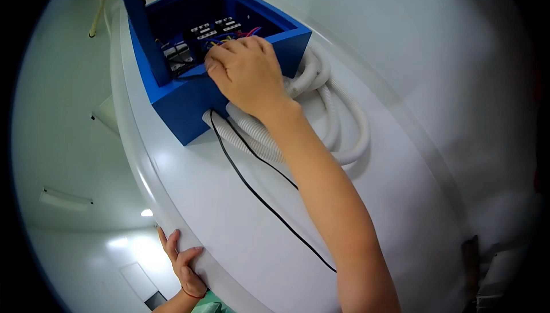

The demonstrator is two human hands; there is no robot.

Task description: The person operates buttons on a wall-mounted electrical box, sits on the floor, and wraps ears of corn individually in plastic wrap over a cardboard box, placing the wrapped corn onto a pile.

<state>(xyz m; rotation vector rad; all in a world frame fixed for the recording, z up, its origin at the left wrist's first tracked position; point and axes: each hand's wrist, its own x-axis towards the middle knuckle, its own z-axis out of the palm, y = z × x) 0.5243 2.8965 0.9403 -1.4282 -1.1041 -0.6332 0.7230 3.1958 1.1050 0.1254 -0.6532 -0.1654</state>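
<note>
A blue box stands on a white surface, with wires and black electrical parts inside it. Over its near wall reaches my right hand, fingers bent together down at the coloured wires; the fingertips are partly hidden, so what they hold cannot be made out. A thin black cable runs out from beneath the hand and across the surface. Low on the left, my left hand rests against the rounded rim of the white surface, fingers apart and holding nothing. A red string circles that wrist.
White corrugated hoses lie coiled beside the box and pass under my right forearm. A blue panel stands upright at the box's left side. The white surface has a raised rim. Green cloth shows at the bottom.
</note>
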